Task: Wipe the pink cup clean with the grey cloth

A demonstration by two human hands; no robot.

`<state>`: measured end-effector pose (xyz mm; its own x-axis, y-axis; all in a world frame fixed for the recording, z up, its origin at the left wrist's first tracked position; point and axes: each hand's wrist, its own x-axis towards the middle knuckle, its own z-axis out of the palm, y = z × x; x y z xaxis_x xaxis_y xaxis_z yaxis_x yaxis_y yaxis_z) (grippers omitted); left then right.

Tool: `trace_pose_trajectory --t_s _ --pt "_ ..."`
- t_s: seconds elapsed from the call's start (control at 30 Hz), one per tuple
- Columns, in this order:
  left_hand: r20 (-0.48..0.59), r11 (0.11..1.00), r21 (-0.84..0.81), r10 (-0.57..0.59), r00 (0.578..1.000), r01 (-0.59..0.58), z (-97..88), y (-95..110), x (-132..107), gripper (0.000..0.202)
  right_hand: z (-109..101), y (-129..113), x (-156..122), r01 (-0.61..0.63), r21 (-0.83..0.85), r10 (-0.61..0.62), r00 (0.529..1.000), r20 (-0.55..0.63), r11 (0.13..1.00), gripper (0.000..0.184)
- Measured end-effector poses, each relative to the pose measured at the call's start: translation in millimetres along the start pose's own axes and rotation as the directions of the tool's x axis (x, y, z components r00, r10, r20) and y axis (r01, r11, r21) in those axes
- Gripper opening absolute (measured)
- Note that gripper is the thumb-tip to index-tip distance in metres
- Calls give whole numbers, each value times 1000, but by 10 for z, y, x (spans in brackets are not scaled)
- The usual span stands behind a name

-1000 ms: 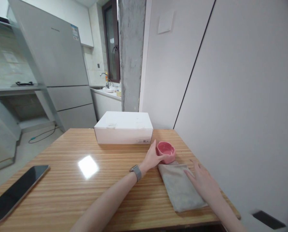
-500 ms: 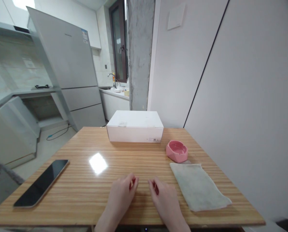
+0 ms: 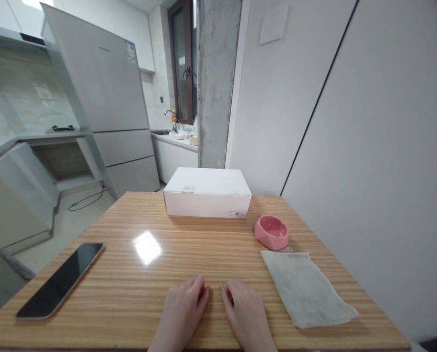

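We see the left hand (image 3: pixel 185 304) and right hand (image 3: pixel 245 308), fingers curled inward, gripping nothing visible, presumably resting, while cloth (image 3: pixel 309 291) and bowl (image 3: pixel 271 239) lie rightward, apparently leaving room.

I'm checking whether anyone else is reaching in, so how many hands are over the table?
2: the left hand and the right hand, side by side near the front edge of the table. No others show.

The room is evenly, brightly lit. A white diamond-shaped glare (image 3: pixel 147 248) is reflected on the glossy striped wooden tabletop (image 3: pixel 123 293); the tall silver refrigerator (image 3: pixel 97 83) is slanted by wide-angle distortion, and the upper right corner is darkened.
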<state>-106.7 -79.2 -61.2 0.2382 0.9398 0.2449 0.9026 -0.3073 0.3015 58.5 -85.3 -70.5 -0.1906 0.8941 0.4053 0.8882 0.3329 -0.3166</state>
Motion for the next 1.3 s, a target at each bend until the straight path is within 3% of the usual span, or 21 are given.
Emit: trace_pose_trajectory --t_s 1.3 --pt "-32 1000 17 9 999 -9 -8 -2 -3 19 -11 -9 1 -4 46 5 1000 -12 999 25"
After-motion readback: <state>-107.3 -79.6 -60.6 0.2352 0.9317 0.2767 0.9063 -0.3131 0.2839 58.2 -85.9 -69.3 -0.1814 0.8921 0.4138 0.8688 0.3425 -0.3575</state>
